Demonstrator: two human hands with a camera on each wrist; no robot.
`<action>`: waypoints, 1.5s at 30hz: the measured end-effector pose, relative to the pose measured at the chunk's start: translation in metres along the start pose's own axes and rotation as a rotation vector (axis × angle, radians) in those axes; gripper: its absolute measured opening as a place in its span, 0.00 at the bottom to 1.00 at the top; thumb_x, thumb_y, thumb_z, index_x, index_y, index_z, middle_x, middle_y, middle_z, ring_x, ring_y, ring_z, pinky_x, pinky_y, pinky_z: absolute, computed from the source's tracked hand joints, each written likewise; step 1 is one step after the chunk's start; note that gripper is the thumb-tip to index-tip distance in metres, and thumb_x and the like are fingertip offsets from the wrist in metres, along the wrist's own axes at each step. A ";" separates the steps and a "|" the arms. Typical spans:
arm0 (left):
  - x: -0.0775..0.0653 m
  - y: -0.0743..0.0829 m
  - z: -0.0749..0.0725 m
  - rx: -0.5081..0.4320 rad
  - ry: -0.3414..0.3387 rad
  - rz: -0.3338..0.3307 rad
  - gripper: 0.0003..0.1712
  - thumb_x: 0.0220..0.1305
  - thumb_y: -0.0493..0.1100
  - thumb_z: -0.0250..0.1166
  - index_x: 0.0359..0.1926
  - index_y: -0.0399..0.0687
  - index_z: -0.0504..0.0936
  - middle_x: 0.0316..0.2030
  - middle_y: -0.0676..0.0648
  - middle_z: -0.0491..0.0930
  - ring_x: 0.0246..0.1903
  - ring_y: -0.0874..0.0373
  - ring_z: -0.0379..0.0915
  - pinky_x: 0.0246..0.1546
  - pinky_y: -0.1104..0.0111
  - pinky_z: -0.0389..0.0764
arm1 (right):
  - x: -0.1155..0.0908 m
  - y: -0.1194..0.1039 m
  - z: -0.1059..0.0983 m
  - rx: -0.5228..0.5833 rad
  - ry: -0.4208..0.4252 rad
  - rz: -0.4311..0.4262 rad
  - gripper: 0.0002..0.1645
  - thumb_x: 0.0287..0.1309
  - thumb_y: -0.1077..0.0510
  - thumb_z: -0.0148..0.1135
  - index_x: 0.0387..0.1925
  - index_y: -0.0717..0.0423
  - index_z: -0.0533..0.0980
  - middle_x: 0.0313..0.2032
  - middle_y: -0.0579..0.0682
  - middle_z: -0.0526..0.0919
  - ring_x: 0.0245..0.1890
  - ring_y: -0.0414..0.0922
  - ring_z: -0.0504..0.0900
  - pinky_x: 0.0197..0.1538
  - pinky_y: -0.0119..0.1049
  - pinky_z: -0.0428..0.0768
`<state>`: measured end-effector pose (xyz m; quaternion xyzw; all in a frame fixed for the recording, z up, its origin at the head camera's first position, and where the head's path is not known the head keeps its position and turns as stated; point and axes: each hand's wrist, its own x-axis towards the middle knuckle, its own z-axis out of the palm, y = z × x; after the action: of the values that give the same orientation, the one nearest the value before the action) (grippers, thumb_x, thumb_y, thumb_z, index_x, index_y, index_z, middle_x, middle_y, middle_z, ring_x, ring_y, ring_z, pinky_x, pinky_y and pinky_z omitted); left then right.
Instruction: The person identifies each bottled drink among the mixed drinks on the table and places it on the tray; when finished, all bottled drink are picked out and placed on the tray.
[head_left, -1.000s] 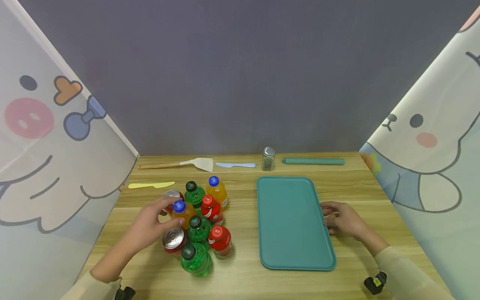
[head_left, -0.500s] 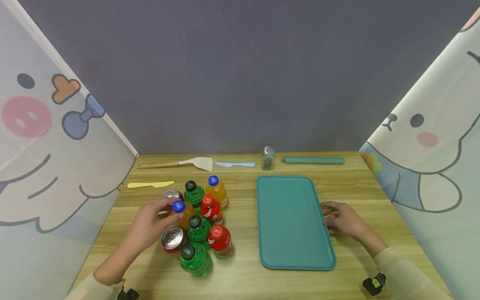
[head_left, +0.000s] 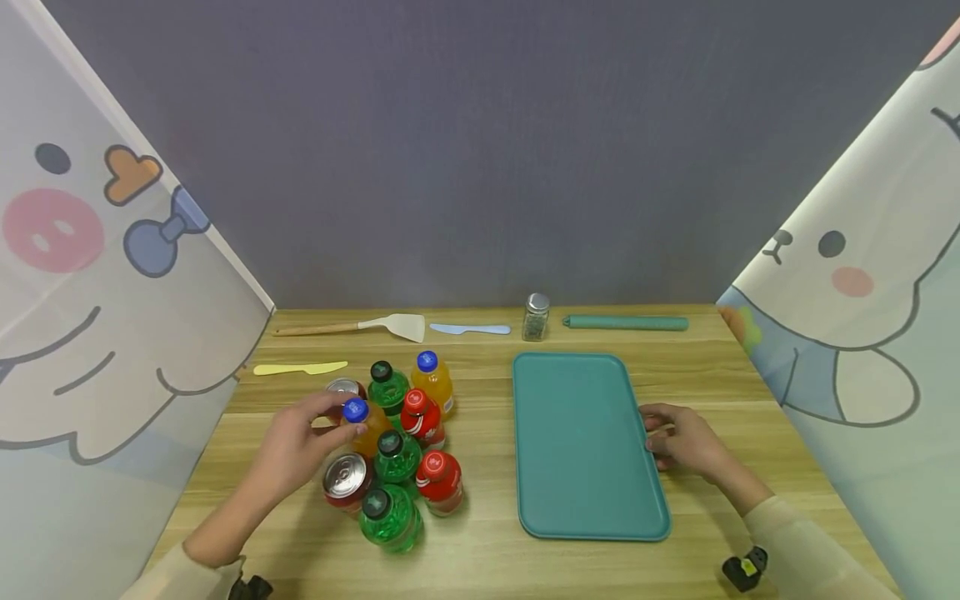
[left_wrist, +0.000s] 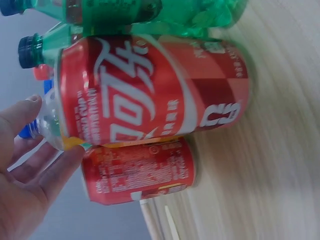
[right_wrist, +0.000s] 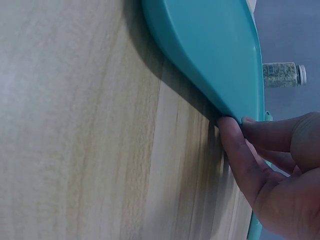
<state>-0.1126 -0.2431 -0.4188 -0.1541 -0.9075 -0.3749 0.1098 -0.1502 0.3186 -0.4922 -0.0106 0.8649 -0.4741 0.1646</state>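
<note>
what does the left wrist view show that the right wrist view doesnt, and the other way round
Only the left wrist view shows the left grip, the blue-capped bottle it holds, a front red can, another red can and green bottles.

Only the right wrist view shows the right grip, the teal tray it pinches by the edge, a spice jar and part of a green stick.

Both show the wooden table and the grey wall.

A grey backdrop (head_left: 480,158) and cartoon-printed side panels (head_left: 847,333) are enclosing a wood-grain tabletop (head_left: 483,467) on three sides, and black cameras (head_left: 742,572) are sitting at both wrists, suggesting a staged recording booth.
</note>
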 end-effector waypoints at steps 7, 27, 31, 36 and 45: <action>0.007 0.010 -0.015 -0.029 0.028 0.071 0.20 0.58 0.32 0.76 0.52 0.42 0.86 0.46 0.47 0.87 0.41 0.69 0.81 0.37 0.75 0.85 | -0.001 -0.004 -0.001 -0.017 -0.003 0.005 0.36 0.61 0.73 0.62 0.69 0.77 0.63 0.51 0.71 0.77 0.38 0.49 0.83 0.30 0.45 0.87; 0.040 0.075 -0.070 -0.023 0.166 0.149 0.18 0.58 0.29 0.75 0.50 0.40 0.85 0.43 0.45 0.85 0.42 0.81 0.78 0.38 0.83 0.81 | -0.001 0.004 -0.001 -0.017 0.007 0.006 0.36 0.61 0.73 0.63 0.69 0.75 0.64 0.51 0.69 0.78 0.39 0.50 0.83 0.30 0.43 0.87; 0.051 0.090 -0.070 -0.028 0.158 0.152 0.17 0.59 0.32 0.75 0.50 0.43 0.86 0.43 0.48 0.85 0.43 0.80 0.79 0.40 0.83 0.81 | 0.000 0.003 0.000 -0.012 0.005 0.004 0.36 0.60 0.73 0.63 0.69 0.75 0.64 0.51 0.69 0.78 0.39 0.50 0.83 0.30 0.43 0.87; 0.066 0.108 -0.062 -0.040 0.129 0.162 0.16 0.60 0.36 0.76 0.50 0.44 0.86 0.43 0.49 0.86 0.42 0.68 0.85 0.40 0.82 0.82 | 0.000 0.001 0.000 -0.014 0.007 0.000 0.35 0.61 0.73 0.61 0.69 0.75 0.64 0.51 0.70 0.77 0.38 0.50 0.83 0.30 0.43 0.87; 0.099 0.133 -0.031 -0.142 -0.015 0.161 0.17 0.63 0.42 0.75 0.51 0.47 0.85 0.45 0.50 0.87 0.45 0.56 0.87 0.44 0.65 0.88 | -0.002 -0.002 0.001 -0.015 0.017 -0.002 0.35 0.61 0.73 0.61 0.69 0.75 0.64 0.50 0.69 0.78 0.37 0.50 0.83 0.29 0.43 0.87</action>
<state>-0.1536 -0.1565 -0.2800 -0.2367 -0.8641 -0.4270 0.1219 -0.1485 0.3165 -0.4908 -0.0085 0.8697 -0.4680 0.1568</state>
